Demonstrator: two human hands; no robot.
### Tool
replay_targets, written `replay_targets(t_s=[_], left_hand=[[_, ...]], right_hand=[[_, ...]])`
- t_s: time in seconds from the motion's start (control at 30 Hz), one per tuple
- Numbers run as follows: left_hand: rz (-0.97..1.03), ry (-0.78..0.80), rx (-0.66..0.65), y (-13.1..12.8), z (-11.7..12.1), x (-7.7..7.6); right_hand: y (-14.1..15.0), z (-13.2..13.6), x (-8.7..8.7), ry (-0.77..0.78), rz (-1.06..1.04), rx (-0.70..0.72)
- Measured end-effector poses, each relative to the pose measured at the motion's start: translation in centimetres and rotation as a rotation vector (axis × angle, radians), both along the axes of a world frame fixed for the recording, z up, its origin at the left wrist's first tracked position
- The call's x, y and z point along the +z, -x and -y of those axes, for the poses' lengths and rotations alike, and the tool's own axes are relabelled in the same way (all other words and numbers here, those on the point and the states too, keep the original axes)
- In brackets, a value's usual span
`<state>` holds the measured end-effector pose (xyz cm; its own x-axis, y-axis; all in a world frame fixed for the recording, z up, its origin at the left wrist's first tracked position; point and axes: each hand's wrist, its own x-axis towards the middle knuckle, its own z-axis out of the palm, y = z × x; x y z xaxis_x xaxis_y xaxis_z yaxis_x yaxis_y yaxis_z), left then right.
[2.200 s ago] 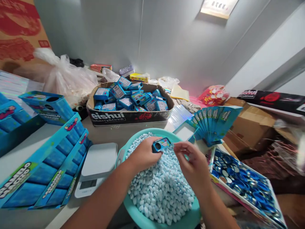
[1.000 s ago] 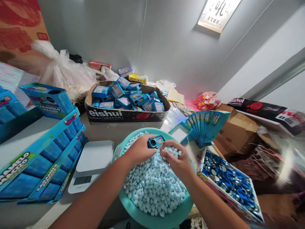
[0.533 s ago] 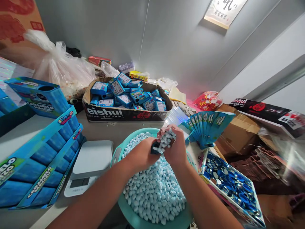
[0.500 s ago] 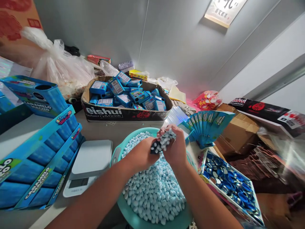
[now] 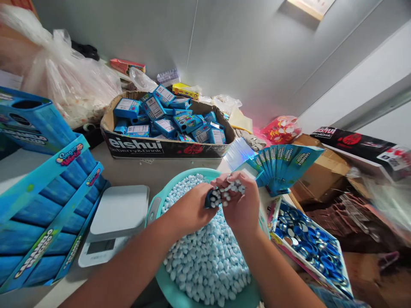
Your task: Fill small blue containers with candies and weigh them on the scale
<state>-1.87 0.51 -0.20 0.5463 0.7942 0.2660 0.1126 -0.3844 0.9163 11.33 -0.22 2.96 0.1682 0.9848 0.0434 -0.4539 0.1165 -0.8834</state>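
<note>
A teal basin (image 5: 154, 211) heaped with pale blue candies (image 5: 205, 261) sits in front of me. Above the heap my left hand (image 5: 189, 209) grips a small blue candy box (image 5: 210, 200), mostly hidden behind the fingers. My right hand (image 5: 239, 203) is cupped around a handful of candies (image 5: 229, 190), held right against the box's open end. Both hands touch each other over the basin.
A white scale (image 5: 115, 220) lies left of the basin. Blue display cartons (image 5: 41, 214) stand at far left. A cardboard tray (image 5: 167, 147) of filled blue boxes sits behind. Fanned flat box blanks (image 5: 285, 164) and a tray of blue-rimmed caps (image 5: 311, 246) lie to the right.
My right hand scooped candies from the heap, rose and now holds them against the box in my left hand. The view tilted slightly down and left.
</note>
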Motion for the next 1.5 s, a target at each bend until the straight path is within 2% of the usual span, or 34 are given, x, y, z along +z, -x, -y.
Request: replay_targets(t_s=[0.33, 0.47, 0.67, 0.77, 0.87, 0.93, 1.07, 1.13, 1.27, 1.4, 1.5], left_hand=[[0.008, 0.107, 0.059, -0.2, 0.4, 0.2], [0.027, 0.123, 0.114, -0.3, 0.4, 0.0], [0.0, 0.105, 0.25, -0.5, 0.2, 0.1], [0.016, 0.076, 0.259, -0.5, 0.3, 0.1], [0.016, 0.133, 0.263, -0.4, 0.3, -0.2], [-0.007, 0.179, 0.277, -0.3, 0.3, -0.5], [-0.078, 0.183, 0.276, -0.1, 0.1, -0.5], [-0.101, 0.159, 0.263, -0.2, 0.0, -0.3], [-0.087, 0.155, 0.265, -0.4, 0.0, -0.1], [-0.045, 0.143, 0.237, -0.6, 0.2, -0.3], [-0.055, 0.142, 0.244, -0.5, 0.2, -0.5]], right_hand=[[0.1, 0.2, -0.5, -0.039, 0.089, 0.031], [0.3, -0.1, -0.4, -0.053, 0.041, 0.043], [0.0, -0.4, -1.1, -0.186, 0.098, 0.016], [-0.3, -0.2, -1.4, -0.196, 0.119, 0.083], [-0.9, 0.1, -1.2, -0.219, 0.136, 0.127], [-1.7, 0.4, -0.7, -0.248, 0.313, 0.067], [-3.6, 1.3, 0.0, -0.261, 1.102, -0.168], [-4.0, 1.8, -0.2, -0.21, 1.322, -0.133], [-3.0, 2.7, -1.2, -0.208, 1.42, -0.024], [-2.0, 3.0, -1.5, -0.259, 1.401, -0.024], [-2.2, 2.8, -1.6, -0.219, 1.281, -0.073]])
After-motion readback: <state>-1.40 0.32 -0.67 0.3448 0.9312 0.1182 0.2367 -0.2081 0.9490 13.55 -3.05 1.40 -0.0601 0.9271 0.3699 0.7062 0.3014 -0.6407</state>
